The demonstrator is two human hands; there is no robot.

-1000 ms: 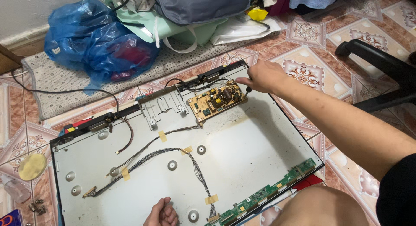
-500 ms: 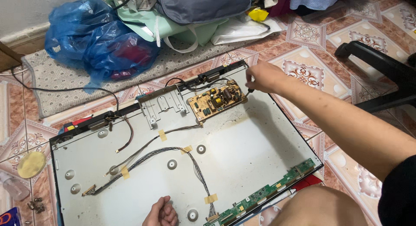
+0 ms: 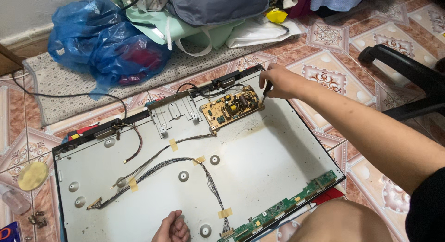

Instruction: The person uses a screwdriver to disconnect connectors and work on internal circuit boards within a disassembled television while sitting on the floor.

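An opened flat-screen panel (image 3: 259,158) lies face down on the tiled floor, its white metal back exposed. My right hand (image 3: 278,80) reaches to the far right corner and grips a dark screwdriver (image 3: 267,90) whose tip meets the edge of a yellow-brown circuit board (image 3: 232,107). My left hand (image 3: 172,229) rests with curled fingers on the panel's near edge and holds nothing. Taped black cables (image 3: 171,165) run across the panel. A long green circuit strip (image 3: 287,205) lies along the near right edge. A bare metal bracket (image 3: 174,113) sits left of the yellow-brown board.
Blue plastic bags (image 3: 99,45), a green bag and a grey bag (image 3: 218,5) are piled on a mat behind the panel. A black chair base (image 3: 403,70) stands at the right. A yellow round lid (image 3: 32,175) and small screws (image 3: 34,219) lie at the left. My knee (image 3: 343,221) is at the bottom.
My right hand has shifted slightly along the circuit board's right edge with the screwdriver. The left hand stays put.
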